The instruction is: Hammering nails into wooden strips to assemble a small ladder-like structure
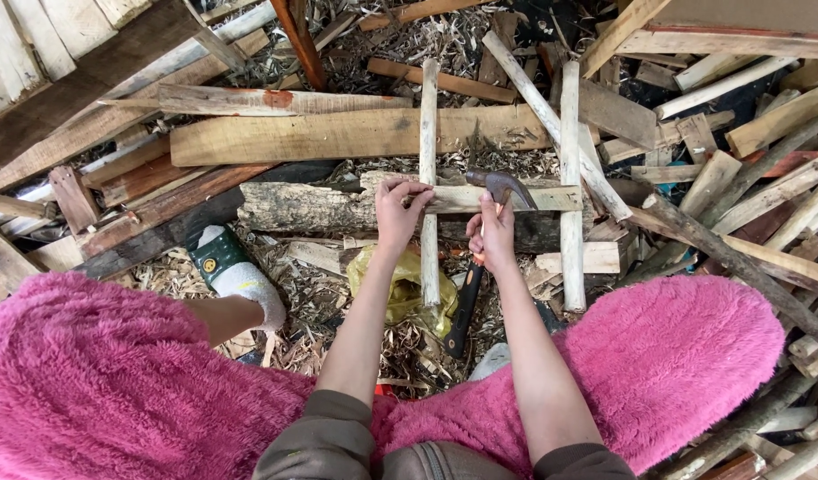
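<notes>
Head view: right fingers (491,233) seemingly gripping hammer (480,258)

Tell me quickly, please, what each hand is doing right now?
Left hand: fingers pinched at the crossing of the wooden slats, as if steadying a nail too small to see.
Right hand: closed on the hammer.

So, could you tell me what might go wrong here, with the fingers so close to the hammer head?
The left hand pinches at the joint of the cross slat and the upright stick, beside the hammer in the right hand: a missed blow could hit fingers. The right hand holds high near the head, so control may be poor. The slats rest on a rough log and might shift.
</notes>
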